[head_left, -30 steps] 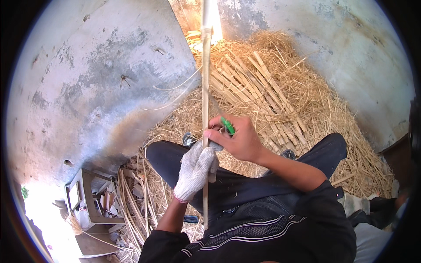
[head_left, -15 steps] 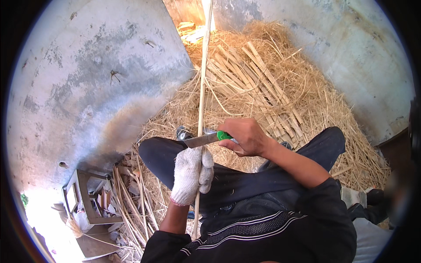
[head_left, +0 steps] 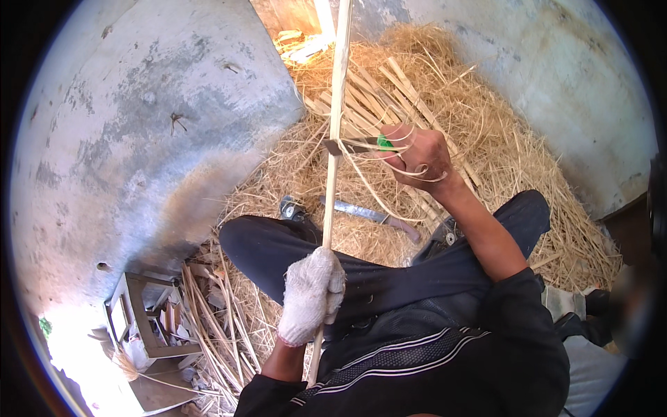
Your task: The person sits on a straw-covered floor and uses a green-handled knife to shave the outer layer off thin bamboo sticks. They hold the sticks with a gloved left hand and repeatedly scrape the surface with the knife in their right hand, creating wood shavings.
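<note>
A long pale split-bamboo strip [head_left: 332,191] runs upright from my lap past the top of the view. My left hand [head_left: 311,295], in a whitish knit glove, is closed round its lower part. My bare right hand [head_left: 422,156] grips a green-handled knife [head_left: 360,146] farther up, the blade lying across the strip and touching it. Thin curled shavings [head_left: 365,179] hang from the strip at the blade and loop over my right hand. My fingers hide most of the knife's handle.
Beyond my crossed legs lies a heap of straw-coloured shavings [head_left: 500,153] with several flat strips [head_left: 361,104] on it. A metal blade with a brownish handle [head_left: 354,210] rests on the floor. A wooden frame [head_left: 142,316] and loose strips stand at left; stained walls [head_left: 153,90] rise on both sides.
My right hand and knife have moved away from me up the strip, from just above the glove. Shavings now curl at the blade. My gloved left hand sits slightly lower, still gripping.
</note>
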The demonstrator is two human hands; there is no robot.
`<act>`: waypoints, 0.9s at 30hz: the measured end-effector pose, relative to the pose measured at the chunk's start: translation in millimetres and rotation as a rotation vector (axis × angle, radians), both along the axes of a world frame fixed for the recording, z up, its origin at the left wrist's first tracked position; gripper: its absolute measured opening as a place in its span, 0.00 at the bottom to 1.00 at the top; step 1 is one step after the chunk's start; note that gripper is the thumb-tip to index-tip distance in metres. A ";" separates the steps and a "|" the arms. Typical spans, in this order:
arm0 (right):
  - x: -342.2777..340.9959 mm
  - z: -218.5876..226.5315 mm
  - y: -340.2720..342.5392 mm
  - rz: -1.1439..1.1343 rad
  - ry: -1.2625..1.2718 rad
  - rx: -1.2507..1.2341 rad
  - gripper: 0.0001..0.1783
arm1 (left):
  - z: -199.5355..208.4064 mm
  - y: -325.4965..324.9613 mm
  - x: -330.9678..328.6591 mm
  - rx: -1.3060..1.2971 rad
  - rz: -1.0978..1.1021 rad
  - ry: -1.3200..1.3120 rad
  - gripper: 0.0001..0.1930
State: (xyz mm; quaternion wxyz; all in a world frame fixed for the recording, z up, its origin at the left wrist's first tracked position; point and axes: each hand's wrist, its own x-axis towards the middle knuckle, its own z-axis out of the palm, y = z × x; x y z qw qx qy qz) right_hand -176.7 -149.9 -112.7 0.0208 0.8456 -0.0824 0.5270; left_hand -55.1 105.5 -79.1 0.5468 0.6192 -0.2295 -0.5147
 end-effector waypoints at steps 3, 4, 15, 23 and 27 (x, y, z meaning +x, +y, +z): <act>4.4 -17.7 6.9 -0.153 -0.088 0.035 0.13 | 3.4 -8.1 -14.6 0.059 -0.042 -0.166 0.22; 11.5 -18.9 7.6 -0.085 -0.175 0.025 0.13 | -1.6 -7.5 -14.8 0.031 -0.047 -0.187 0.22; 40.8 -52.0 79.0 0.513 0.085 1.195 0.23 | -19.0 -46.4 48.7 0.146 -0.184 -0.183 0.25; 112.1 -42.9 30.8 0.379 -0.313 1.795 0.14 | 26.5 20.2 39.2 -0.564 -0.377 -1.526 0.17; 138.2 -27.9 -5.1 0.533 -0.607 2.025 0.12 | 10.6 33.7 -2.4 -0.170 -0.896 -0.860 0.13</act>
